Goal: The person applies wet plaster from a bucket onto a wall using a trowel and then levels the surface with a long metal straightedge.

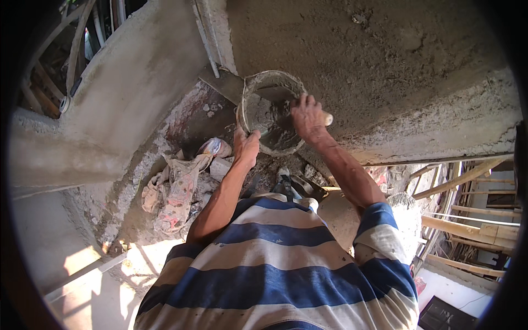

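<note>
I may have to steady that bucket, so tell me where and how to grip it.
Probably the bucket rim, on its left, from the near side: the round edge gives a thin lip there, where the left hand holds it; the right hand, gripping a handle, blocks the right.

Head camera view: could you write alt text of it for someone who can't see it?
A person's left hand holds the rim of a bucket of wet grey mix, while the right hand grips a pale handle over its right side. Below is their blue-and-cream striped shirt; rough grey wall fills the upper right.
</note>
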Available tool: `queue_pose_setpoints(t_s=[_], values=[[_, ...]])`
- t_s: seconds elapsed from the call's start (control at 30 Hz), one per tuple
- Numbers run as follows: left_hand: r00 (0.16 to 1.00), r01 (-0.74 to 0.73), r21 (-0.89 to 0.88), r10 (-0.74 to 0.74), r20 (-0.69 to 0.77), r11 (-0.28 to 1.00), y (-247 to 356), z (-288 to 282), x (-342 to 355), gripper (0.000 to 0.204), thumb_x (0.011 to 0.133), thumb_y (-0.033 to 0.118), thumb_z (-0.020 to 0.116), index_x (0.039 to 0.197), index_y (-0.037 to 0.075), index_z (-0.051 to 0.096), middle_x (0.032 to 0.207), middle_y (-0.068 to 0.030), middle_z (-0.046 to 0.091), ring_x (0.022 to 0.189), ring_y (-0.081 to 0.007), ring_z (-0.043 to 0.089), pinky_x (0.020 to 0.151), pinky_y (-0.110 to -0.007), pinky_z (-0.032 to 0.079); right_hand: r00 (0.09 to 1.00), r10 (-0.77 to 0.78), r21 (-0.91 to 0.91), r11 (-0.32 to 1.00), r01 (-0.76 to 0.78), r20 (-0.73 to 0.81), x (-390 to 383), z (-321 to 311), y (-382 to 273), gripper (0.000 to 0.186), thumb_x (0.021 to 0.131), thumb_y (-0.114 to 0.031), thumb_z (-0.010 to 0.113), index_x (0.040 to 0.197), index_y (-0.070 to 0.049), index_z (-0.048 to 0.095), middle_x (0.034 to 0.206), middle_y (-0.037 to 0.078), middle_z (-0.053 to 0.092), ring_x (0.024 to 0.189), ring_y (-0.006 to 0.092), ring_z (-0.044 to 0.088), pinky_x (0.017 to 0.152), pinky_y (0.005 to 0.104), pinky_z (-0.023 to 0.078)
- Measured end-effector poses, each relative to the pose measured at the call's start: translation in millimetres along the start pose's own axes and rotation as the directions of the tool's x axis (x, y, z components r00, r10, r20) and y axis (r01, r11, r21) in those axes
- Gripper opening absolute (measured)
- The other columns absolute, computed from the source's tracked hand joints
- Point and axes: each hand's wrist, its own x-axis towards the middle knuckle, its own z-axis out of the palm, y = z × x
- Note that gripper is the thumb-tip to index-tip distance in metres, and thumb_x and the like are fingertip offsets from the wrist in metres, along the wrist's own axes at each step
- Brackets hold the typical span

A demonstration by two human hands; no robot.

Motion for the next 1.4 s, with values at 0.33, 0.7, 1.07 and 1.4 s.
queue_pose_setpoints(t_s=[0.33,0.7,1.07,1.4], values=[[0.992,-0.110,0.182,0.096,0.084,0.977,47,-30,-15,0.065,0.076,-0.001,0.053,0.138,-0.001,0.031,0.120,-0.0191,0.054,0.105,-0.0258,0.055,0.092,-0.033,0.042,0.989,-0.140,-0.214,0.965,0.148,0.053,-3,-64,-56,0.030,0.082,-0.019,0.054,0.106,-0.002,0.061,0.098,0.015,0.057,0.094,0.0254,0.053,0.072,0.0356,0.045],[0.970,-0.236,0.316,0.240,0.027,0.919,97,-73,-34,0.074,0.075,-0.004,0.054,0.143,0.010,0.028,0.128,-0.0270,0.049,0.112,-0.0344,0.054,0.093,-0.035,0.043,0.983,-0.147,-0.003,0.989,0.148,0.107,33,-76,-57,0.020,0.085,-0.013,0.052,0.100,-0.008,0.065,0.095,0.013,0.064,0.092,0.0253,0.063,0.068,0.0412,0.052],[0.946,-0.323,0.305,0.314,0.078,0.896,63,-96,-14,0.070,0.076,-0.002,0.052,0.142,0.007,0.029,0.133,-0.0251,0.043,0.121,-0.0330,0.045,0.098,-0.035,0.038,0.967,-0.206,0.964,0.249,-0.097,0.150,-11,-15,-90,0.023,0.083,-0.021,0.062,0.090,0.001,0.059,0.069,0.017,0.059,0.062,0.0244,0.056,0.063,0.0365,0.047],[0.952,-0.126,-0.310,0.026,-0.306,0.942,-9,-124,-33,0.054,0.075,-0.003,0.050,0.128,0.004,0.045,0.111,-0.0058,0.056,0.100,-0.0174,0.051,0.088,-0.030,0.041,0.966,-0.228,0.714,0.697,0.071,0.126,2,17,-106,0.035,0.086,-0.031,0.057,0.112,-0.010,0.055,0.082,0.024,0.064,0.080,0.0414,0.062,0.068,0.0491,0.051]])
